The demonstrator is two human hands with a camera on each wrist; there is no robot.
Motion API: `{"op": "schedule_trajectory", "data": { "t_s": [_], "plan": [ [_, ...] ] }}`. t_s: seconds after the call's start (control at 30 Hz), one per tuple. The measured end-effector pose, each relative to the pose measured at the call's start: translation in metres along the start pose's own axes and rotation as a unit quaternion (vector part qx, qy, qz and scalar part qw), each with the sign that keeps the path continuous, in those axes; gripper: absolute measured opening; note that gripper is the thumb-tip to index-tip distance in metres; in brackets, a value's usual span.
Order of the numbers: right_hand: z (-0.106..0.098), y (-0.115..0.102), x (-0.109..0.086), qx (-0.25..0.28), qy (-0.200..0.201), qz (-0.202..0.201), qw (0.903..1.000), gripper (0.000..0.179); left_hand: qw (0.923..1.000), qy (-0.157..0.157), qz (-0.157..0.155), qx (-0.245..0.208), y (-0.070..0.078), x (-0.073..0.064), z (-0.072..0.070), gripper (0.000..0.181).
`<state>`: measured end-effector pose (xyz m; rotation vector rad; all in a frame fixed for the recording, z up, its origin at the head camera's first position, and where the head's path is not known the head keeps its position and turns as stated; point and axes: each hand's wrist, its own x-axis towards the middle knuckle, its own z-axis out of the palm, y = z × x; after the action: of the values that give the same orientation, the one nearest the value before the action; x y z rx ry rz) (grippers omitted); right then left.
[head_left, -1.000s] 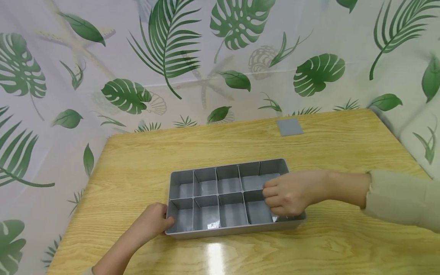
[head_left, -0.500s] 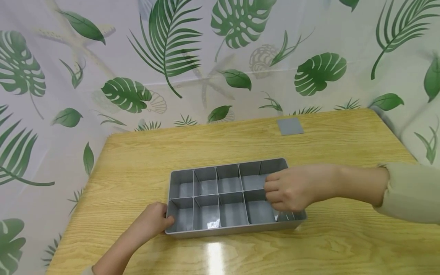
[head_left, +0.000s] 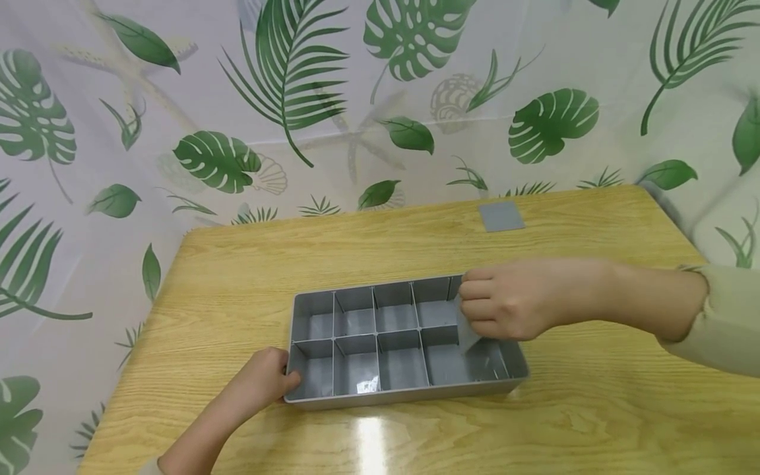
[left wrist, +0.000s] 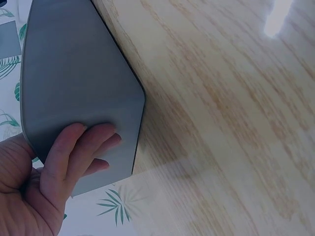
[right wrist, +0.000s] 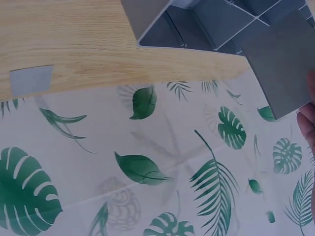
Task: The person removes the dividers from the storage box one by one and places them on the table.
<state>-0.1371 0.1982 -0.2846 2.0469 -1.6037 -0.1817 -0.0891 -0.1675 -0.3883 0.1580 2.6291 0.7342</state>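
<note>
A long grey storage box [head_left: 410, 397], split by thin dividers into two rows of compartments, lies on the wooden table. My left hand [head_left: 267, 377] grips its left end, the thumb over the rim and the fingers along the outer wall, as the left wrist view shows. Above the box's right part, my right hand [head_left: 510, 300] pinches a flat grey divider panel [right wrist: 283, 64]. In the head view only a strip of that panel shows below the fingers, tilted over the front row. The right hand hides the box's back right corner.
Another flat grey panel [head_left: 501, 216] lies near the table's back edge, right of centre. A leaf-print cloth [head_left: 332, 79] hangs behind the table [head_left: 249, 270] and down its left side.
My right hand has risen from the front right compartment and moved slightly back, drawing the divider panel up with it. My left hand stays on the box end.
</note>
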Motion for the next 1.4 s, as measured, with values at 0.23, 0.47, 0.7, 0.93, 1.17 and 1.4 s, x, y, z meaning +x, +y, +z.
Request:
{"op": "schedule_trajectory", "data": {
  "t_s": [0.23,0.47,0.7,0.93,1.17,1.4],
  "plan": [
    [0.006,0.007,-0.014,-0.038,0.023,0.034,0.9984,0.039,1.0,0.003,0.004,0.002,-0.001,0.0,0.0,0.017],
    [0.008,0.012,-0.03,-0.086,-0.017,0.075,0.9933,0.042,1.0,0.003,0.004,0.002,-0.002,0.0,0.001,0.018],
    [0.017,0.019,-0.051,-0.112,-0.065,0.129,0.9832,0.051,1.0,0.001,-0.003,0.002,-0.004,0.001,0.003,0.017],
    [0.025,0.027,-0.075,-0.101,-0.109,0.184,0.9716,0.025,1.0,0.0,0.004,-0.005,-0.006,0.002,0.003,0.02],
    [0.031,0.031,-0.094,-0.089,-0.147,0.265,0.9489,0.033,0.9999,-0.007,0.004,-0.014,-0.006,0.003,0.002,0.019],
    [0.041,0.036,-0.111,-0.097,-0.187,0.335,0.9185,0.021,0.9997,-0.013,-0.009,-0.017,-0.005,0.004,0.002,0.016]
  ]
}}
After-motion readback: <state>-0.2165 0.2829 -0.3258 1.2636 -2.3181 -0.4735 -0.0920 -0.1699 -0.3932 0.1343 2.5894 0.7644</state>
